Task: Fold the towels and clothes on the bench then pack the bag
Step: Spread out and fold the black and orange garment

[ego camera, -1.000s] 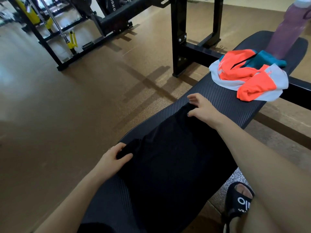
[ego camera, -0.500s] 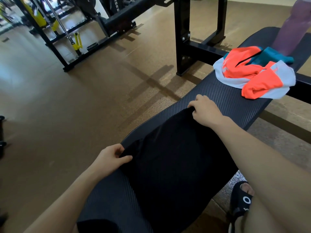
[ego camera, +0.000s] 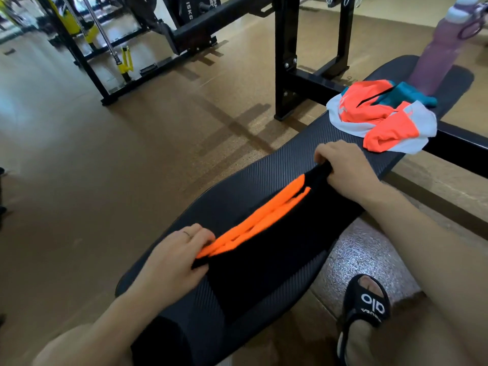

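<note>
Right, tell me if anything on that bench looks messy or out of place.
The orange, white and teal clothes lie in a crumpled, unfolded heap at the far end of the bench, next to the purple bottle. The black garment, gripped by the left hand and right hand, is mid-fold, orange lining showing.

Legible markings

The black weight plate (ego camera: 194, 9) reads "15KG". The black slide sandal (ego camera: 367, 307) carries white "alo" lettering on its strap; the smaller print beneath is unreadable.
</note>
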